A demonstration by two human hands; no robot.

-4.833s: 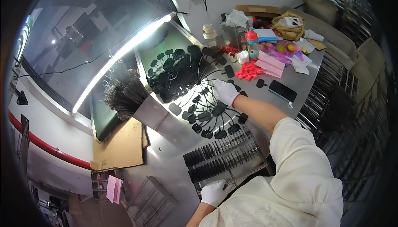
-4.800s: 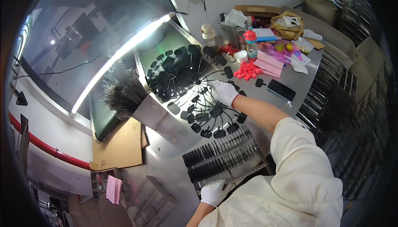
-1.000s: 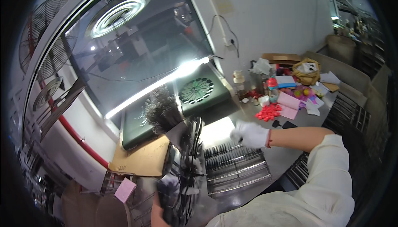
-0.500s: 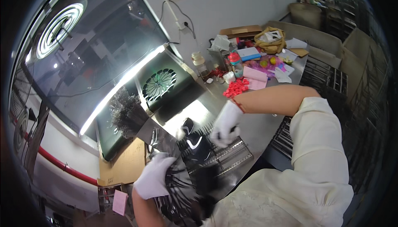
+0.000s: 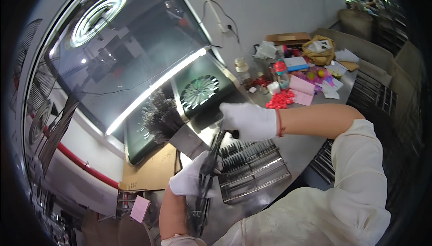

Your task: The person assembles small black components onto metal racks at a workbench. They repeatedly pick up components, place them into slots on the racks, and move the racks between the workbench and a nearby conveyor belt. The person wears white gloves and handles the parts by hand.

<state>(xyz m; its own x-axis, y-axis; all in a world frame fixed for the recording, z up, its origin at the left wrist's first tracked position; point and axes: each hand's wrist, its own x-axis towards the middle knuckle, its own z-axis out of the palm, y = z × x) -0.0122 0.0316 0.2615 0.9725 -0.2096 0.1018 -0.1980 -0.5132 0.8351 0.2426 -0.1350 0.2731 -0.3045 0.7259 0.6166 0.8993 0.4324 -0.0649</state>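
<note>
The left hand (image 5: 192,178), in a white fabric glove, is curled around a black strip assembly (image 5: 208,167), seen blurred and edge-on, and holds it steeply tilted above the near left part of the desk (image 5: 299,151). The right hand (image 5: 249,122), gloved alike, is bunched at the assembly's upper end; whether it pinches the strips I cannot tell. The step in hand looks like steadying and handling this piece with 2 hands; the next move seems to call for a firm left grip and care that the thin strips do not snag.

Just right of the assembly sits a slotted metal rack (image 5: 256,183) with perforated rails, its far side packed with flat, dark pieces (image 5: 245,154). The desk is smooth, grey and shiny, like steel. Beyond the left hand, a sheet-metal bin (image 5: 185,140) bristles with wiry dark rods (image 5: 159,115), near flat brown cardboard (image 5: 150,169). Farther back, a spoked wheel shape shows on a glossy green panel (image 5: 211,68), beside 1 glowing tube light (image 5: 157,91). Rightward lie small, glossy red blocks (image 5: 280,100) and pink paper (image 5: 301,91).
</note>
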